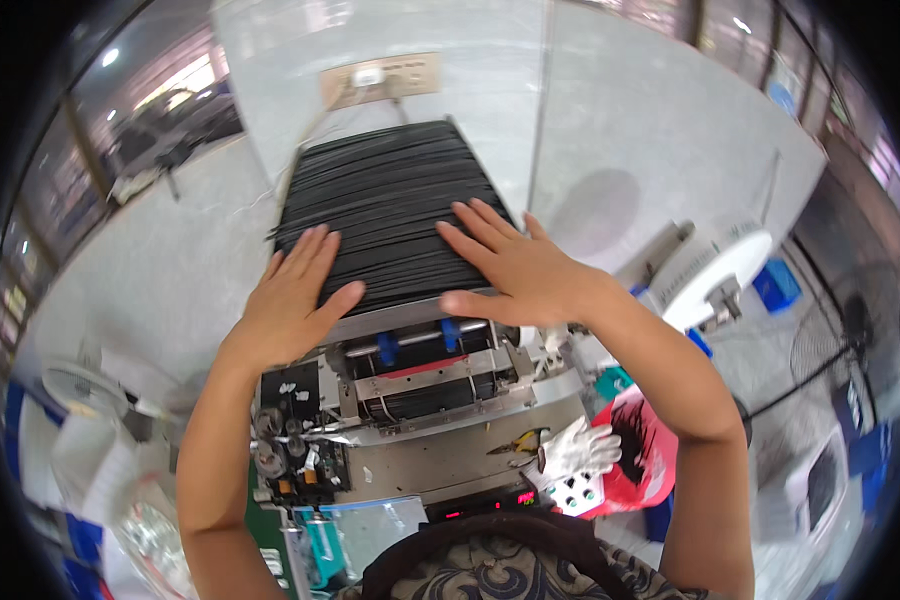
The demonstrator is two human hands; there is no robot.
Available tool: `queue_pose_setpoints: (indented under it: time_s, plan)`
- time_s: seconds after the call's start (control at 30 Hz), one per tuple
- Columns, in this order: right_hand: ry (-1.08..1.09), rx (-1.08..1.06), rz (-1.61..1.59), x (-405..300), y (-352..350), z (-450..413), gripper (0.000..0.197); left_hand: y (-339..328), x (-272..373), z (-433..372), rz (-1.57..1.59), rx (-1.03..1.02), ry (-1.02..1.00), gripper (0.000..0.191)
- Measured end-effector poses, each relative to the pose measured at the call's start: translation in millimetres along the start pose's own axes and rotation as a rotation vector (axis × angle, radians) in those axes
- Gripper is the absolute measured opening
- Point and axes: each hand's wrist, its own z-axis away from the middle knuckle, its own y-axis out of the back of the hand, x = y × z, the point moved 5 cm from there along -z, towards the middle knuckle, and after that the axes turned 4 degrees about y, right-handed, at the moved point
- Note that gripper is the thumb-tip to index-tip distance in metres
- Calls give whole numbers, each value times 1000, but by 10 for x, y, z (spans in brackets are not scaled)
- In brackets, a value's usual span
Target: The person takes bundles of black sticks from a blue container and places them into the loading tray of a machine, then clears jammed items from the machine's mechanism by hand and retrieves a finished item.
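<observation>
A wide stack of thin black strips fills a hopper above a benchtop machine. My left hand lies flat with spread fingers at the stack's left front edge, fingertips on the strips. My right hand rests the same way over the right front part, its thumb by the metal front plate. Neither hand grips anything. Below the plate are a steel shaft with blue collars and black rollers.
A white knit glove, yellow-handled pliers and a red bag of black strips lie right of a control panel. A large white reel stands right, grey partition panels behind. Reels sit at the machine's left.
</observation>
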Motion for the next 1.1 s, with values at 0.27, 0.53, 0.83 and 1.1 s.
queue_pose_setpoints:
  time_s: [0.27, 0.53, 0.83, 1.1]
  plan:
    - [71, 41, 110, 5, 122, -17, 70, -71, -56, -23, -44, 216, -15, 67]
    - [-17, 254, -487, 1049, -219, -925, 62, 114, -816, -196, 575, 353, 417, 79]
    - [-14, 327, -503, 1858, -49, -811, 53, -129, -794, -639, 759, 578, 365, 78]
    - [-102, 412, -374, 2146, 175, -233, 51, -24, -380, -590, 831, 178, 295, 61]
